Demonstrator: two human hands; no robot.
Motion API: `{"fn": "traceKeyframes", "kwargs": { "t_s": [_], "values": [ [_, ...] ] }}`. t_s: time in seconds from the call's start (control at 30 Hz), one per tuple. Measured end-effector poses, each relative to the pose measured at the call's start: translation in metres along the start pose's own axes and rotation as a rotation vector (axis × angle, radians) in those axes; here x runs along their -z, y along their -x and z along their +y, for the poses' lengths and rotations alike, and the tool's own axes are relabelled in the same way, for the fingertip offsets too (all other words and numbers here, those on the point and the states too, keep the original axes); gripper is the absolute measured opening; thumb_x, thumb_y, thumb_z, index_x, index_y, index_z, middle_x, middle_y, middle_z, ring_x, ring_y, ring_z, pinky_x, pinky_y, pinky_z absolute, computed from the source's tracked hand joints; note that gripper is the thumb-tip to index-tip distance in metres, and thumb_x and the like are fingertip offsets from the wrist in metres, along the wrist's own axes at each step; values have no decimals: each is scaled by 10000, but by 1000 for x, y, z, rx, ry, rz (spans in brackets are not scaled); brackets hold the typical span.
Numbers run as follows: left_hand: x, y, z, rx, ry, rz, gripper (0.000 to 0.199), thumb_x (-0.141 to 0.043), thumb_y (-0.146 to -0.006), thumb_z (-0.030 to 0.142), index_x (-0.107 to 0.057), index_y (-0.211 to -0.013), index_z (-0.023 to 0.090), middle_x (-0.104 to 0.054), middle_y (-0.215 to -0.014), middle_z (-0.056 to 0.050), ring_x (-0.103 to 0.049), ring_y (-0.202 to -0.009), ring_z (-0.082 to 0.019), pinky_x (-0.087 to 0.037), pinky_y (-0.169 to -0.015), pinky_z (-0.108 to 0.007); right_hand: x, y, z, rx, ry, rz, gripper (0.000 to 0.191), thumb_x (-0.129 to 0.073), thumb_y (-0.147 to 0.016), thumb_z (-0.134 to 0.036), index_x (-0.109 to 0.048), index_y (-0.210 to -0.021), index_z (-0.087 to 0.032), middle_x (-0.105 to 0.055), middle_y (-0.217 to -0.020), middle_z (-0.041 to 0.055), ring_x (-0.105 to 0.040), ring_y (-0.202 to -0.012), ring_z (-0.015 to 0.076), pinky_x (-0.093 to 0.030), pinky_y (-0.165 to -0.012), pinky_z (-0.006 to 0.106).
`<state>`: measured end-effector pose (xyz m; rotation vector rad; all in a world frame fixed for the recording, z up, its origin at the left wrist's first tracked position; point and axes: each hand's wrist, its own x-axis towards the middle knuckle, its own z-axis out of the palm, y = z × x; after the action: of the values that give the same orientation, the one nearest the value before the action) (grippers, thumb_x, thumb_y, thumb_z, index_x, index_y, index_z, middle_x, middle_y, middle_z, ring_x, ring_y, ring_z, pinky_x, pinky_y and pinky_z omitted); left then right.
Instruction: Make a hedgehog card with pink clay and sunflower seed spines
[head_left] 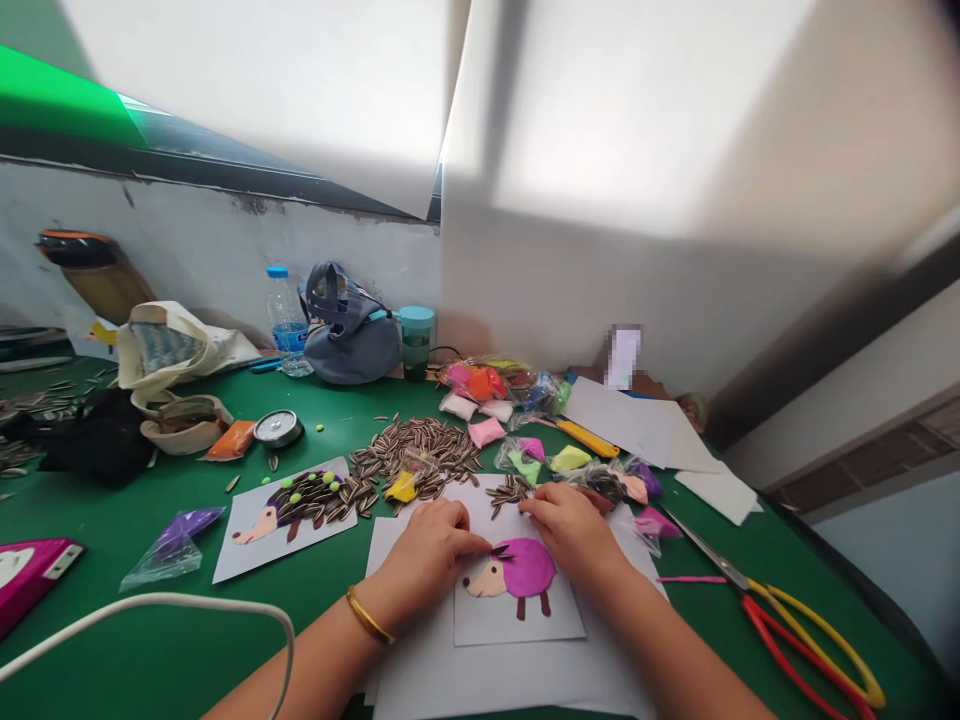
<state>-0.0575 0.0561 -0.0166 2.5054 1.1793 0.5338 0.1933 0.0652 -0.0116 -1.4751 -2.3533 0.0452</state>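
My left hand [427,555], with a gold bangle [369,616] on the wrist, has its fingertips bunched on a dark striped sunflower seed [500,550]. That seed lies at the edge of a purple clay hedgehog body [525,568] on a grey card [517,620]. My right hand [566,530] curls just above the card, beside a small heap of seeds [510,490]. Its fingertips hide whatever is beneath them. A larger seed pile [416,455] spreads behind my hands. To the left, a second card shows a seed-covered hedgehog [307,500].
Red-and-yellow-handled scissors [787,630] lie on the green table [750,560] at right. Clay packets [487,385], a yellow craft knife [589,438] and white paper sheets [637,425] lie behind. A white cable [150,620] crosses the front left. A bottle [285,310] and bags stand by the wall.
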Motion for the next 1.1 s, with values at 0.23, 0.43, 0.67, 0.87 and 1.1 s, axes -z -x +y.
{"fn": "traceKeyframes", "kwargs": {
  "t_s": [0.23,0.43,0.67,0.87,1.1],
  "values": [
    [1,0,-1,-4,-2,-6,309,-673,-875,157,-748,-1025,416,-603,-878,-14,-537,-855,-185,-328,-731,-323,-1,-18,0,-2,88,-88,134,-606,-894,-136,-710,-868,-216,-656,-920,53,-571,-905,217,-414,-782,314],
    [2,1,-2,-6,9,5,295,-686,-869,166,-748,-1019,413,-599,-862,-10,-530,-840,-183,-327,-720,-313,6,-8,-9,-55,-119,0,170,-500,-933,-151,-659,-975,-194,-682,-948,65,-599,-898,216,-435,-805,328],
    [3,0,-1,-11,-1,0,294,-677,-873,155,-753,-1011,403,-594,-856,-12,-528,-835,-179,-325,-709,-307,7,0,-18,-139,-481,-167,200,-521,-872,-147,-679,-965,-226,-701,-975,33,-632,-916,192,-472,-808,302],
    [3,1,0,-12,5,6,346,-682,-857,122,-747,-1020,420,-591,-847,-7,-521,-829,-175,-325,-710,-303,6,-8,-23,-125,-492,-215,206,-588,-803,-97,-731,-849,-238,-697,-873,7,-629,-862,172,-457,-773,267],
    [3,0,0,-9,12,12,327,-680,-845,111,-759,-989,393,-592,-851,-11,-523,-833,-178,-324,-719,-313,1,-10,-25,-88,-491,-227,244,-598,-809,-83,-753,-903,-246,-721,-906,1,-642,-876,159,-462,-785,242]
  ]
}}
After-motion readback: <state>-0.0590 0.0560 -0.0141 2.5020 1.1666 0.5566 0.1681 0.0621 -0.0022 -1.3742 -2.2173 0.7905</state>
